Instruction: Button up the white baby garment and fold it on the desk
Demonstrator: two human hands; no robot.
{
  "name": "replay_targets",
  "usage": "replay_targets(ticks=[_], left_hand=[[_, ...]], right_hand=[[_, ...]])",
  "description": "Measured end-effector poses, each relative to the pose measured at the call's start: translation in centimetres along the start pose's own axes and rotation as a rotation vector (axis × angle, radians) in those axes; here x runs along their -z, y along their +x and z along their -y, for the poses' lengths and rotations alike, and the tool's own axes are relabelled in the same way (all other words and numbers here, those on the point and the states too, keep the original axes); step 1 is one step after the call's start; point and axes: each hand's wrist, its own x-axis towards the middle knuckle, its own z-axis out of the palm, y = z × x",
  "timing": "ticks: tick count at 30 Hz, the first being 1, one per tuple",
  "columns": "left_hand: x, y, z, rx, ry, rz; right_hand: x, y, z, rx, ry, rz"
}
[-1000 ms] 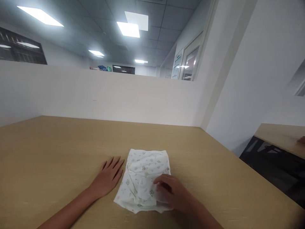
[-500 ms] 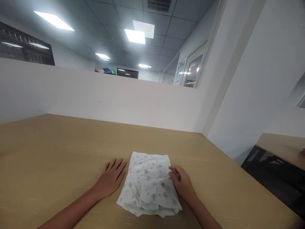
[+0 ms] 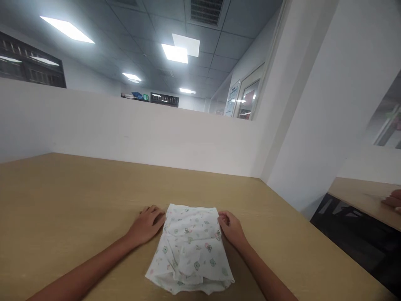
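Observation:
A white cloth printed with small animal figures lies folded in front of me, narrower at its far end and loosely wrinkled at its near edge. At its upper left side, my left hand rests on the table with bent fingers; the thumb and forefinger close on the cloth's edge. Opposite, my right hand has its fingers curled in and pinched on the upper right edge. Its fingertips are partly hidden.
The cloth lies on a wide wooden tabletop. A low white partition runs along the back, and a white wall rises at the right. Beyond it stands another table, with part of a person's hand at the frame's edge.
My left hand, flat with fingers spread before, has bent its fingers and come to the cloth's left edge. My right hand has shifted slightly up along the right edge. The view has tilted a little.

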Motion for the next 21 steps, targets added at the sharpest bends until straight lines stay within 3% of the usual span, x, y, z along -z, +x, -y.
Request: replay_targets(ticks=[6, 9, 12, 15, 19, 21], left_hand=[[-1.9, 6.2, -2.3, 0.090, -0.052, -0.023], [-2.6, 7.5, -3.4, 0.104, -0.093, -0.045], [-1.3, 7.7, -4.5, 0.077, -0.160, -0.091], [1.6, 6.2, -5.7, 0.007, -0.231, -0.156], [5.6, 0.3, -6.4, -0.244, -0.359, -0.228], [7.1, -3.5, -6.4, -0.389, -0.357, -0.101]], right_hand=[[-1.3, 4.7, 0.2, -0.146, -0.078, -0.049], [-1.8, 5.7, 0.8, -0.195, -0.036, -0.016], [-1.2, 5.8, 2.3, -0.171, 0.090, 0.034], [0.6, 4.8, 4.2, -0.095, 0.221, 0.042], [4.9, 0.3, 6.5, 0.048, 0.360, 0.101], [7.4, -3.0, 7.5, 0.148, 0.392, 0.236]])
